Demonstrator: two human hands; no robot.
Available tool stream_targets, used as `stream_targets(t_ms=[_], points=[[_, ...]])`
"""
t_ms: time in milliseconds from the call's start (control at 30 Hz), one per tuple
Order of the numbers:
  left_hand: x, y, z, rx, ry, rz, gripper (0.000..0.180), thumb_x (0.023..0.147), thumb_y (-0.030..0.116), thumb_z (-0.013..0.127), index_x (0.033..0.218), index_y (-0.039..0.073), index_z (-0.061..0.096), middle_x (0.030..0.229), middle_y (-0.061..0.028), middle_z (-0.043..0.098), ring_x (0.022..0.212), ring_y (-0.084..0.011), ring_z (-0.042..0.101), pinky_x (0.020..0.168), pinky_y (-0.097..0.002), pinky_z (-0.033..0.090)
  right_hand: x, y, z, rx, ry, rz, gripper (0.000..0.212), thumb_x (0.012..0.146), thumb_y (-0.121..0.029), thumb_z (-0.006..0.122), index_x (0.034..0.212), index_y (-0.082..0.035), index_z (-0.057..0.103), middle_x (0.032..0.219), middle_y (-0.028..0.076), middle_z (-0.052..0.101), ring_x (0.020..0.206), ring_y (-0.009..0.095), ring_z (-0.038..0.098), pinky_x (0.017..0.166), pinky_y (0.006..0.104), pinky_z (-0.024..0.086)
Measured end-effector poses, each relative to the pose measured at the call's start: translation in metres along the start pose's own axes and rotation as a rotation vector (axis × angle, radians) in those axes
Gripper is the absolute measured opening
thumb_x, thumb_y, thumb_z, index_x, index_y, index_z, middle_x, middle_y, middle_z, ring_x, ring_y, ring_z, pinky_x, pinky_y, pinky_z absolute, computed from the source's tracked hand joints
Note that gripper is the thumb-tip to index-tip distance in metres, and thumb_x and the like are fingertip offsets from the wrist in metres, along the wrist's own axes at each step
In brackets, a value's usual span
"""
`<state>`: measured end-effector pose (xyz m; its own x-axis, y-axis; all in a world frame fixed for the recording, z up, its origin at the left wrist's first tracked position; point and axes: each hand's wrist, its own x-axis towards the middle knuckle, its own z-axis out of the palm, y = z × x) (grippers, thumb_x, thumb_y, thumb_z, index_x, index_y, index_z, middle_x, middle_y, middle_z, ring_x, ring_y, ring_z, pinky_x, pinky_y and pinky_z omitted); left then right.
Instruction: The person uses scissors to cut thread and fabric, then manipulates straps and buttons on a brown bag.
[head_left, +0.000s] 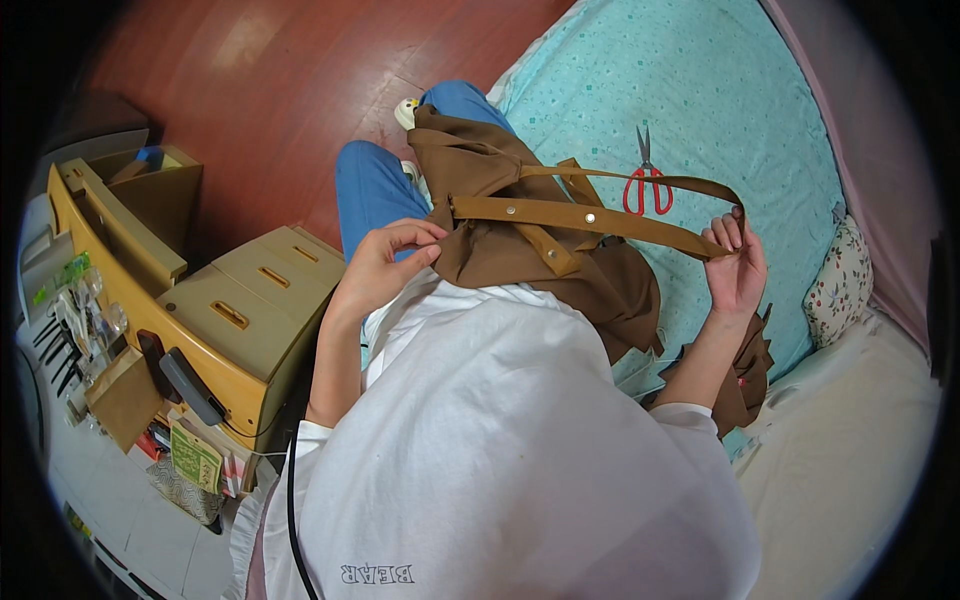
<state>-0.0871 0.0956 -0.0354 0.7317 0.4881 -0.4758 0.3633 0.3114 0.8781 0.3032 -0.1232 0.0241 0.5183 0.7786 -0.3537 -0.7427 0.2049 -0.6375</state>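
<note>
Across my lap lies a brown cloth piece [610, 290], perhaps a bag or a garment; its exact kind is unclear. A long tan-brown strap [645, 229] with metal snaps stretches from it to the right. My left hand [385, 262] pinches the cloth's left edge between thumb and fingers. At the strap's far-right bend, my right hand [736, 262] is closed around it, lifting the loop above the bed. A shorter strap end [548, 250] with a snap hangs over the cloth. Just beyond the strap, scissors [647, 176] with red handles lie on the bed, blades pointing away.
The bed's turquoise sheet [720, 100] spreads on the right, with a patterned pillow [838, 285] at its edge. More brown cloth [738, 385] lies beside my right arm. On the left stand a drawer cabinet [255, 280] and a cluttered white table [160, 520].
</note>
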Motion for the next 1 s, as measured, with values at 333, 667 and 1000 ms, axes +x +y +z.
stream_targets(t_ms=[333, 667, 1000], points=[[0.011, 0.004, 0.012, 0.297, 0.22, -0.004, 0.014, 0.091, 0.012, 0.066, 0.096, -0.001, 0.064, 0.088, 0.0002, 0.061, 0.066, -0.0065, 0.047, 0.06, -0.0239, 0.04, -0.014, 0.004, 0.003, -0.212, -0.074, -0.012, 0.009, 0.088, -0.008, 0.052, 0.095, -0.001, 0.053, 0.065, -0.001, 0.04, 0.057, 0.01, 0.035, 0.063, 0.0251, 0.029], [0.049, 0.018, 0.032, 0.622, 0.228, 0.384, 0.024, 0.08, 0.015, 0.074, 0.099, 0.005, 0.063, 0.094, -0.0079, 0.061, 0.092, -0.0276, 0.055, 0.08, -0.0388, 0.045, -0.019, 0.013, 0.051, -0.344, 0.012, -0.273, 0.043, 0.094, -0.015, 0.053, 0.134, 0.0, 0.049, 0.129, 0.016, 0.055, 0.118, 0.023, 0.052, 0.102, 0.0353, 0.037], [0.051, -0.024, -0.018, 0.12, 0.423, 0.006, 0.018, 0.098, 0.018, 0.055, 0.085, 0.005, 0.052, 0.067, -0.0019, 0.058, 0.062, -0.0092, 0.055, 0.057, -0.0249, 0.043, -0.001, 0.038, 0.018, -0.998, 0.046, 0.058, 0.032, 0.094, -0.011, 0.056, 0.125, -0.003, 0.057, 0.127, 0.009, 0.058, 0.117, 0.019, 0.054, 0.101, 0.032, 0.041]])
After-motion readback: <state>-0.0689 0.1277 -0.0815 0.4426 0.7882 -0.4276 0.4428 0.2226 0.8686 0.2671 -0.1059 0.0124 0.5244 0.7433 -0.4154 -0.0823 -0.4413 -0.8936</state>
